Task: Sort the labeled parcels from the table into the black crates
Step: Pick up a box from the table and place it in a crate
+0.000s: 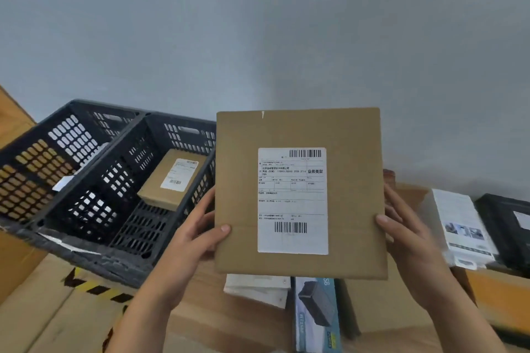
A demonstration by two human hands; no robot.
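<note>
Both hands, left (pixel 198 226) and right (pixel 401 226), grip the upright labeled parcel (pixel 298 195); nearer black crate (pixel 114 180) lies at nine o'clock, left-hand side.

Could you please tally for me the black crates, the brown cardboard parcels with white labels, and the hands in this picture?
Black crates: 2, left crate and right crate
Brown labelled parcels: 2, held parcel and parcel in the right crate
Hands: 2, left hand and right hand
Total: 6
</note>
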